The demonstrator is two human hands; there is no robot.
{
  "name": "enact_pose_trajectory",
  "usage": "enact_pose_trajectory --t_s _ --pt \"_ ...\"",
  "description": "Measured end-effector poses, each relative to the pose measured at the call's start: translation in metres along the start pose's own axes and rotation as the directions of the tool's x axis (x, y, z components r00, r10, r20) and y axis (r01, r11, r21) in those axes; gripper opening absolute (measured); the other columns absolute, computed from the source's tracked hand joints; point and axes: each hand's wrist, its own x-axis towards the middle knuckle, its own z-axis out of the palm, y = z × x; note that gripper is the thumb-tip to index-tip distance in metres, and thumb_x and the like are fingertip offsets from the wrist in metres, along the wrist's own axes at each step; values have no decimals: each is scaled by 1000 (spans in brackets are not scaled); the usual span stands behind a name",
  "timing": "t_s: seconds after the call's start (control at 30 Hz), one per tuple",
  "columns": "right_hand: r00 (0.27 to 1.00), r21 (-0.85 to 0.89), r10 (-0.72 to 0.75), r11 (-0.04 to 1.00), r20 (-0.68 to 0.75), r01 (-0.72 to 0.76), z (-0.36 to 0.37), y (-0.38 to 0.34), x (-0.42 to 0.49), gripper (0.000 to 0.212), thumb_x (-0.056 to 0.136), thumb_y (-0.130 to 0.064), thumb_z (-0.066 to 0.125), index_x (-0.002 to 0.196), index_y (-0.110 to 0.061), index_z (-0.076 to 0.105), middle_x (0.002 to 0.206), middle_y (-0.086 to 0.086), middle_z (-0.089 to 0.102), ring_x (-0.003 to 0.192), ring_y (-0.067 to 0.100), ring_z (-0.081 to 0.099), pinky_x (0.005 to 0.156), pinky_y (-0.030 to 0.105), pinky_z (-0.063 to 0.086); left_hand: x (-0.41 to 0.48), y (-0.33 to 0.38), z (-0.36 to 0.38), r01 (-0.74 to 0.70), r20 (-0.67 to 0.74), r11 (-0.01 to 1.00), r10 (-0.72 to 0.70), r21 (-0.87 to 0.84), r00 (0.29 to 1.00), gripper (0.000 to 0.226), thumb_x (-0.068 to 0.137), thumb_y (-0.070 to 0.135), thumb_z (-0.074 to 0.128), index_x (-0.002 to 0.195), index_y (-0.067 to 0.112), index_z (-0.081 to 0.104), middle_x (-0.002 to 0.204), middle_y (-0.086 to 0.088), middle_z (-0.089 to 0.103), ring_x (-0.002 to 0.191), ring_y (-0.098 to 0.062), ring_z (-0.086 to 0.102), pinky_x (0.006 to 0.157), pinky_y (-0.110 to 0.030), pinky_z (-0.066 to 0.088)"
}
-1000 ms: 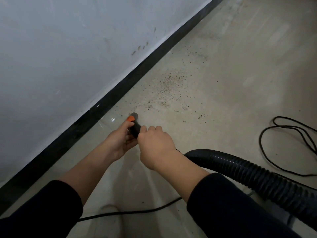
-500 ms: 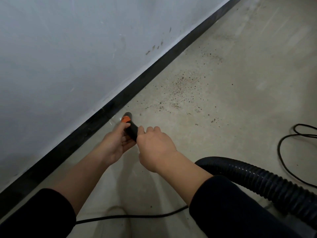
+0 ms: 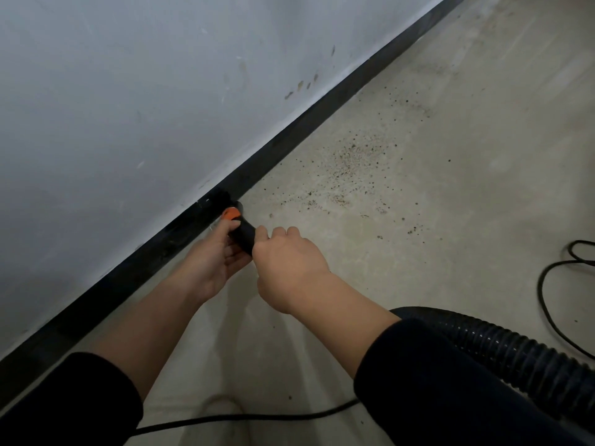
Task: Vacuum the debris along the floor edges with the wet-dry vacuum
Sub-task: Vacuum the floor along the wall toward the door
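Left hand (image 3: 212, 257): it grasps the short black plastic vacuum nozzle (image 3: 245, 235) from below. Its fingers (image 3: 234, 251) are curled under the tube and its thumb lies on top, just behind the orange ring (image 3: 231, 214).
Right hand: the right hand (image 3: 289, 268) is clenched over the same nozzle, just behind the left. The back of the hand faces the camera and the knuckles are bent down around the tube.
Nozzle position: the tip points up and left and sits at the foot of the black skirting board (image 3: 289, 136), where the pale beige floor (image 3: 450, 194) meets the grey-white wall (image 3: 128, 91).
Change since the earlier frames: one second ago the tip lay on open floor, a little way out from the skirting. Half a second ago it was nearer. Now it is at the board itself, and both hands have kept their hold.
Debris: a scatter of dark brown specks (image 3: 354, 162) lies on the floor beyond and to the right of the nozzle, apart from its tip. It looks no thinner than before.
Hose: the thick black ribbed hose (image 3: 508, 349) curves in from the lower right, behind the right forearm in its dark sleeve (image 3: 450, 391).
Cable: a thin black power cord (image 3: 244, 416) runs across the floor under both arms. Its loop (image 3: 544, 284) lies at the right edge, further out of view than a second ago.
Wall marks: a few small brownish stains (image 3: 301, 86) sit low on the wall, above the skirting.
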Motion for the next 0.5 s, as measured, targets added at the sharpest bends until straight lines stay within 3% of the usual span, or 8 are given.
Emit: enact_pose_trajectory --t_s 0.13,0.23,0.37,0.43,0.5 --pt "1000 -11 10 1000 -4 -10 0 1 4 47 92 -17 56 133 -3 38 121 13 45 113 31 44 75 32 35 3 3 3 -2 12 1000 2 13 1000 41 99 30 49 131 4 55 107 -11 69 82 -13 68 65 -21 52" --pt "1000 -19 19 1000 -18 -20 1 2 6 48 92 -17 56 133 -3 37 121 13 46 112 31 45 73 31 33 5 4 3 -2 18 1000 2 6 1000 41 99 30 49 130 3 55 100 -9 70 74 -11 69 59 -19 53" --pt "999 -41 27 999 -31 -28 4 4 9 56 92 -16 56 140 -1 31 123 14 45 114 31 44 76 32 35 10 2 8 -13 17 1000 14 -23 1000 33 100 28 49 121 3 54 60 3 66 49 -4 63 48 -16 50" --pt "998 -43 45 998 -36 -46 5 5 10 56 92 -16 56 141 -1 31 123 14 44 114 31 44 75 32 35 12 4 13 -17 4 1000 17 -17 1000 33 99 28 50 120 4 56 64 1 65 49 -4 63 46 -16 49" --pt "997 -45 68 997 -40 -70 5 7 10 57 92 -16 56 141 -1 31 123 14 45 114 31 44 76 32 36 13 4 17 -16 -8 1000 16 -13 1000 37 98 30 53 124 4 57 83 -5 68 59 -8 66 47 -17 50"
